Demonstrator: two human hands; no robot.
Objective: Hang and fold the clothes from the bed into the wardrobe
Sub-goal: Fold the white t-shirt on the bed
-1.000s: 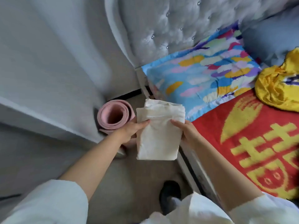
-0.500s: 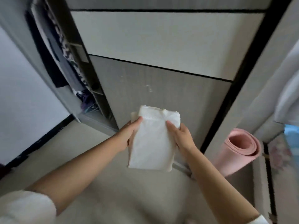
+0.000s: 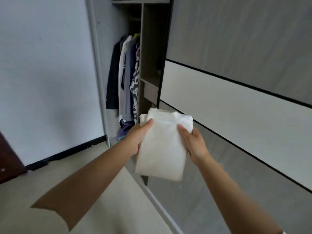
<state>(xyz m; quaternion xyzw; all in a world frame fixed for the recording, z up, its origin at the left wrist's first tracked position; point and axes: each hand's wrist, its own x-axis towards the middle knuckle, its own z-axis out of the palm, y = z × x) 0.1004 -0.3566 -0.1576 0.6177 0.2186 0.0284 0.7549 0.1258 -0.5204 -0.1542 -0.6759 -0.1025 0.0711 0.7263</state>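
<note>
Head view: both hands, left hand [image 3: 135, 139] and right hand [image 3: 194, 142], grip folded white cloth [image 3: 162, 149].

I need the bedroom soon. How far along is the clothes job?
Done: several garments hang in the open wardrobe. In hand: a folded white garment, held by the left hand and right hand. Left: shelving it. The bed is out of view.
</note>
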